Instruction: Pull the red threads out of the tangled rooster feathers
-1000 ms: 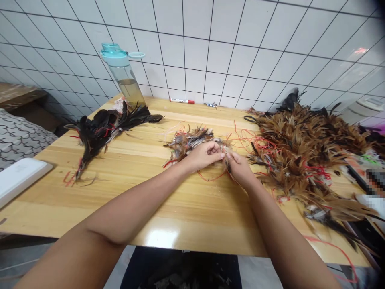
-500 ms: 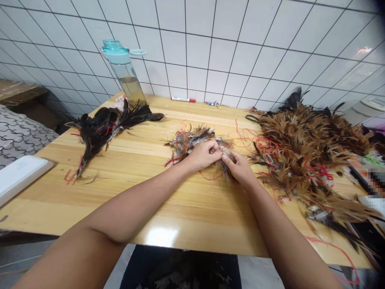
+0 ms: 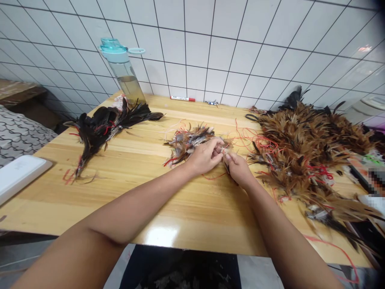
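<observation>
We see both hands meeting at the middle of the wooden table (image 3: pixel 180 208). The left hand (image 3: pixel 206 155) has its fingers curled in, with the tips pinched on the pale stem ends of a small bunch of feathers (image 3: pixel 188 142). The right hand (image 3: pixel 238 167) comes in from the other side, thumb and forefinger pressed together on the same stem ends and the other fingers folded under. The fingertips of the two hands touch or nearly touch; we cannot tell which.

The bunch is mixed brown and grey. It lies on the tabletop and fans out to the left of the left hand, toward the wall. A thin red string (image 3: pixel 215 176) loops on the table just under the hands, and more red strands run right into the big pile of brown feathers (image 3: pixel 300 148). That pile covers the right end of the table, close beside the right hand.

Well apart on the left lies a bunch of black feathers (image 3: pixel 102 126) with red string in it. Behind it a clear water bottle (image 3: pixel 124 74) with a teal lid stands upright, part full. A red marker (image 3: pixel 182 98) lies at the back edge against the tiled wall (image 3: pixel 228 48). A white flat object (image 3: pixel 18 176) sits at the left edge — we cannot tell what it is.
</observation>
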`<state>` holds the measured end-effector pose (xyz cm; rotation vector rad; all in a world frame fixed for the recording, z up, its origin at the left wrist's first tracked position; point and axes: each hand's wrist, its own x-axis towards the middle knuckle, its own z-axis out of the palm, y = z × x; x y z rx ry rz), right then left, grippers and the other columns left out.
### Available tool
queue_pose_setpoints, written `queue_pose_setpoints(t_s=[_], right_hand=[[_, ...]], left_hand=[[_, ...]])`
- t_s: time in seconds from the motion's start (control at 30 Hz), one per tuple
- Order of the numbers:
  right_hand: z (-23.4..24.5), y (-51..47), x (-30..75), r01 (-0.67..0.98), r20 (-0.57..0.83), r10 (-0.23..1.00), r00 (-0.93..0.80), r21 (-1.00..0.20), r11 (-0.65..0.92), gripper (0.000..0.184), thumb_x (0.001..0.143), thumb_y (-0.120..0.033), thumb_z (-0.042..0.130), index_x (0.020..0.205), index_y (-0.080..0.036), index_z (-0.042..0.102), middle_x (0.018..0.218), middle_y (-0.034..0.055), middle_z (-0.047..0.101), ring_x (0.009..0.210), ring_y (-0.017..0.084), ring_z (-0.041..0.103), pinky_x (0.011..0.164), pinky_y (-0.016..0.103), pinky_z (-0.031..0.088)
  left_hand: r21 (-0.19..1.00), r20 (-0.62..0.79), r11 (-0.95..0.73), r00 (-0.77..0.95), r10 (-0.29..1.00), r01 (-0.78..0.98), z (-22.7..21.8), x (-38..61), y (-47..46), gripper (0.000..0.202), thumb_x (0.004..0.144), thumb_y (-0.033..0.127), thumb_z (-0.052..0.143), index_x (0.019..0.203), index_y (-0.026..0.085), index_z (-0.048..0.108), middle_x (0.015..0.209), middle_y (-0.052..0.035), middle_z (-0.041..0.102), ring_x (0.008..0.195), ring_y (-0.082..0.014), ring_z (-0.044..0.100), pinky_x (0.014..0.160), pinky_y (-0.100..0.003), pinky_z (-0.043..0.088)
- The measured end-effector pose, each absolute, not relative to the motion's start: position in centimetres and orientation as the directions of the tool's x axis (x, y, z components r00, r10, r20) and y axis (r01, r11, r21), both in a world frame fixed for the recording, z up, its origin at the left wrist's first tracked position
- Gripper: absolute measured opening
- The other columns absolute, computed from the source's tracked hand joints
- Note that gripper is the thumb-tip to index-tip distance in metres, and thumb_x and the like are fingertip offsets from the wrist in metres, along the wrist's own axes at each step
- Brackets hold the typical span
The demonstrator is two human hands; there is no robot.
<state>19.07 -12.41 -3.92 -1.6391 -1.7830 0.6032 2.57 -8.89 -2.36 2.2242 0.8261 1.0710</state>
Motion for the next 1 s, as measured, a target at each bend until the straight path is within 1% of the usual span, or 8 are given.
queue_pose_setpoints(t_s=[0.17,0.33,0.47,0.57,0.7,0.77,0.87,1.0], right_hand=[[-3.9,-12.4,18.9,0.794,0.187,0.981,-0.052,-0.588,0.154,0.026,0.089,-0.032,0.038,0.074,-0.022,0.056,0.075,0.0051,0.064,0.073,0.019,0.056,0.070,0.030,0.044],[-3.7,-12.4,18.5,0.838,0.175,0.984,-0.030,-0.532,0.120,0.027,0.090,-0.028,0.036,0.082,-0.021,0.061,0.082,0.0084,0.067,0.079,0.021,0.059,0.074,0.030,0.044],[-3.3,-12.5,18.3,0.832,0.177,0.983,-0.054,-0.536,0.142,0.031,0.092,-0.028,0.033,0.089,-0.019,0.064,0.087,0.0095,0.069,0.084,0.022,0.061,0.077,0.031,0.045],[-3.3,-12.6,18.1,0.823,0.187,0.978,-0.088,-0.540,0.178,0.034,0.093,-0.028,0.032,0.093,-0.019,0.065,0.089,0.0094,0.070,0.084,0.022,0.061,0.078,0.032,0.045],[-3.4,-12.7,18.1,0.826,0.208,0.972,-0.108,-0.525,0.205,0.036,0.094,-0.030,0.033,0.097,-0.019,0.067,0.093,0.0100,0.071,0.088,0.022,0.061,0.081,0.032,0.045],[-3.5,-12.7,18.2,0.827,0.227,0.971,-0.080,-0.529,0.192,0.036,0.093,-0.030,0.033,0.100,-0.020,0.067,0.092,0.0096,0.071,0.089,0.022,0.062,0.081,0.032,0.046],[-3.7,-12.6,18.4,0.823,0.222,0.975,-0.028,-0.548,0.148,0.036,0.093,-0.030,0.034,0.098,-0.020,0.068,0.088,0.0096,0.070,0.086,0.023,0.062,0.079,0.032,0.046],[-4.0,-12.5,18.5,0.774,0.243,0.970,0.022,-0.619,0.137,0.037,0.093,-0.032,0.033,0.100,-0.019,0.067,0.088,0.0080,0.071,0.086,0.022,0.062,0.078,0.032,0.047]], left_hand=[[0.519,0.553,-0.789,0.574,0.604,0.330,-2.3,2.3,-8.7,0.010,0.086,0.016,0.047,0.091,0.017,0.055,0.084,-0.0050,0.062,0.078,-0.0148,0.056,0.074,-0.027,0.042],[0.491,0.546,-0.798,0.590,0.595,0.350,-2.5,2.2,-8.3,0.008,0.086,0.014,0.048,0.088,0.017,0.055,0.084,-0.0052,0.062,0.078,-0.0153,0.056,0.075,-0.027,0.042],[0.506,0.522,-0.779,0.588,0.618,0.370,-2.8,2.4,-8.2,0.009,0.083,0.012,0.049,0.088,0.017,0.055,0.082,-0.0050,0.061,0.078,-0.0164,0.056,0.075,-0.028,0.042],[0.529,0.506,-0.750,0.562,0.655,0.397,-2.6,2.4,-8.1,0.011,0.081,0.010,0.049,0.086,0.017,0.055,0.080,-0.0042,0.060,0.076,-0.0159,0.055,0.075,-0.028,0.042],[0.598,0.514,-0.683,0.454,0.728,0.419,-1.9,1.5,-7.4,0.015,0.080,0.006,0.045,0.078,0.017,0.055,0.074,-0.0022,0.060,0.072,-0.0136,0.055,0.074,-0.026,0.043],[0.676,0.497,-0.643,0.423,0.758,0.359,-1.7,1.1,-7.0,0.016,0.079,0.006,0.045,0.084,0.017,0.056,0.076,-0.0014,0.061,0.072,-0.0121,0.056,0.072,-0.024,0.044],[0.811,0.420,-0.552,0.462,0.781,0.196,-1.6,0.9,-7.0,0.023,0.076,0.008,0.050,0.097,0.015,0.056,0.086,-0.0029,0.063,0.074,-0.0105,0.058,0.070,-0.022,0.047],[0.896,0.320,-0.429,0.497,0.806,0.118,-1.7,1.5,-7.7,0.016,0.078,0.019,0.059,0.093,0.015,0.055,0.085,-0.0027,0.062,0.073,-0.0099,0.058,0.067,-0.021,0.047]])
